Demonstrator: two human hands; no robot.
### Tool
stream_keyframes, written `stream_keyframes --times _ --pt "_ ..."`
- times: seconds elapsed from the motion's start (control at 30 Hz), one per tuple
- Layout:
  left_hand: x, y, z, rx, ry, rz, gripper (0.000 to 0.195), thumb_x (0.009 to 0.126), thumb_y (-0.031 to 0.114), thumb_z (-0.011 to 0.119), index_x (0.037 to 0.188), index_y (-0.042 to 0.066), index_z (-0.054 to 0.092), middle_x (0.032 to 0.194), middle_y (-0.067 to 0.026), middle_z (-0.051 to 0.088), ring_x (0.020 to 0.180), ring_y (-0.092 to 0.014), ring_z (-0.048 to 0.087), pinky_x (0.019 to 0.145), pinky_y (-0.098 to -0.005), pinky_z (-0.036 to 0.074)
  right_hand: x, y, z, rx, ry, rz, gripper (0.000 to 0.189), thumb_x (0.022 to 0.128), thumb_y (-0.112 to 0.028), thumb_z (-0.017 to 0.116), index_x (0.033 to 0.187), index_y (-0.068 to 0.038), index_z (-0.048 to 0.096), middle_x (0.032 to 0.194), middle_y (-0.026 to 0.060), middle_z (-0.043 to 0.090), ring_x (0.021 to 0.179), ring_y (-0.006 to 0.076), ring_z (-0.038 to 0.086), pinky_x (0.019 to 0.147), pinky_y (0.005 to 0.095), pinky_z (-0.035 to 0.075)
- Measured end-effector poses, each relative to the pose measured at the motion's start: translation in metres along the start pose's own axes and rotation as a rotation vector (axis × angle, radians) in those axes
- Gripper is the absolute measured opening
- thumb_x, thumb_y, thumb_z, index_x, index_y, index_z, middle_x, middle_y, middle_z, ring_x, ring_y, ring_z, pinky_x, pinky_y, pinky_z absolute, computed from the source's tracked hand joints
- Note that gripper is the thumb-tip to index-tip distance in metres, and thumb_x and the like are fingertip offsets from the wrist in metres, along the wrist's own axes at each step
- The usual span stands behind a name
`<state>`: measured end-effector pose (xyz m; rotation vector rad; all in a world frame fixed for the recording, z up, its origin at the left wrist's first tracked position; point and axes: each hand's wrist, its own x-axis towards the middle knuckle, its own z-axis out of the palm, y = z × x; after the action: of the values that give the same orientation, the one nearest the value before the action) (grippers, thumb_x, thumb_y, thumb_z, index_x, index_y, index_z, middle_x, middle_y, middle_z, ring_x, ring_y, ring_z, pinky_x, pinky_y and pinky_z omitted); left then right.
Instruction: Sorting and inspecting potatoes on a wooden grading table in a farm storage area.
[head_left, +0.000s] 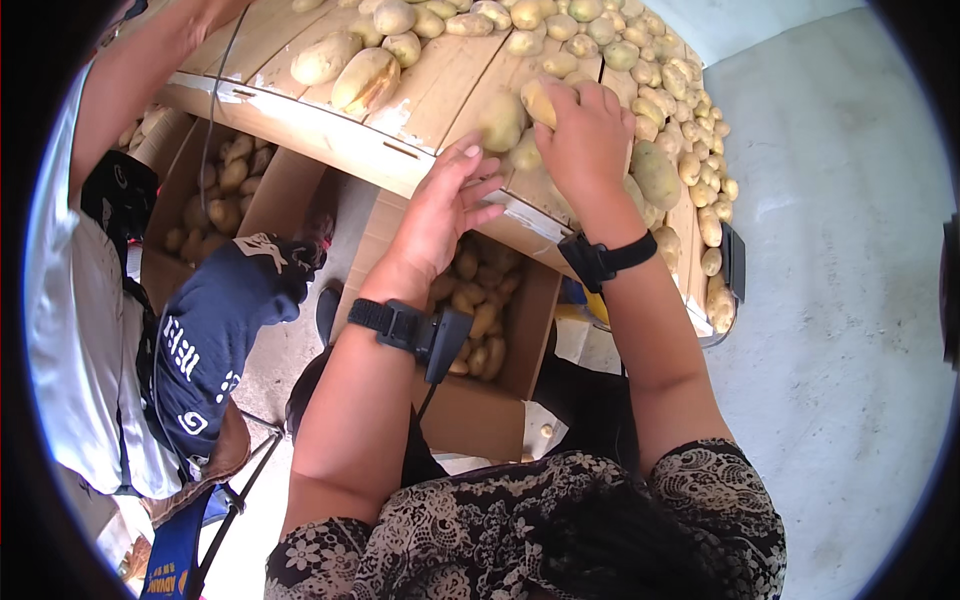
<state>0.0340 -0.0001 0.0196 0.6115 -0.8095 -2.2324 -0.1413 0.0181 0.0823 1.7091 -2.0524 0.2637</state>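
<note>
My right hand (589, 142) grips a yellow potato (538, 103) just above the wooden tabletop (450, 90). My left hand (454, 191) is at the table's front edge with its fingers apart and nothing in them. A large potato (501, 121) lies between the two hands, and a smaller one (526, 152) sits close to it. By my right wrist rests a big greenish potato (655, 174). Under the table edge, below my left hand, stands an open cardboard box (534, 330) with potatoes (484, 319) inside. Each of my wrists wears a black strap with a device.
Many potatoes (679, 82) cover the table's far and right sides. A pale wall (825, 225) rises on the right. At left sits another person (82, 315), an arm over the table. Another potato-filled cardboard box (277, 191) stands by that person's legs. A cable (215, 97) hangs over the edge.
</note>
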Motion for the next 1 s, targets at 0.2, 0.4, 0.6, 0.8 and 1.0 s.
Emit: stream_keyframes --times 0.2,0.4,0.6,0.8,1.0 --pt "0.001 0.002 -0.005 0.013 -0.025 -0.046 0.072 0.095 0.050 0.051 0.146 0.003 0.037 0.134 -0.0184 0.052 0.120 -0.027 0.052 0.098 -0.0386 0.047 -0.005 -0.009 0.020 -0.020 0.171 -0.092 0.045 0.076 -0.018 0.072 0.121 -0.014 0.063 0.124 0.0122 0.056 0.121 0.0311 0.048 0.096 0.0473 0.032" --pt "0.003 0.006 -0.002 -0.022 -0.011 0.019 0.066 0.096 0.047 0.049 0.139 -0.002 0.045 0.126 -0.0186 0.059 0.116 -0.026 0.056 0.097 -0.0375 0.046 -0.051 -0.034 -0.006 0.382 0.224 -0.392 0.034 0.073 -0.012 0.067 0.107 -0.010 0.065 0.116 0.0098 0.060 0.111 0.0310 0.055 0.089 0.0451 0.041" --pt "0.003 0.019 -0.013 -0.122 0.042 0.128 0.064 0.095 0.047 0.048 0.131 -0.005 0.048 0.127 -0.0212 0.059 0.117 -0.029 0.058 0.100 -0.0411 0.047 -0.160 -0.067 0.053 0.809 -0.097 -0.487 0.013 0.071 -0.011 0.064 0.083 -0.010 0.065 0.097 0.0081 0.062 0.089 0.0304 0.061 0.074 0.0379 0.049" --pt "0.008 0.012 -0.008 -0.106 0.066 0.119 0.061 0.096 0.046 0.047 0.130 -0.005 0.049 0.127 -0.0218 0.059 0.116 -0.029 0.059 0.099 -0.0414 0.048 -0.257 -0.050 0.176 0.565 -0.915 -0.226 0.018 0.082 -0.016 0.060 0.096 -0.012 0.069 0.105 0.0165 0.064 0.103 0.0385 0.059 0.087 0.0462 0.049" --pt "0.006 0.011 -0.010 -0.073 0.040 0.118 0.063 0.096 0.046 0.045 0.132 -0.005 0.047 0.129 -0.0226 0.057 0.118 -0.030 0.057 0.100 -0.0414 0.047 -0.303 -0.066 0.207 0.434 -0.924 0.012 0.033 0.088 -0.020 0.055 0.119 -0.016 0.065 0.140 0.0214 0.045 0.124 0.0405 0.048 0.099 0.0477 0.045"
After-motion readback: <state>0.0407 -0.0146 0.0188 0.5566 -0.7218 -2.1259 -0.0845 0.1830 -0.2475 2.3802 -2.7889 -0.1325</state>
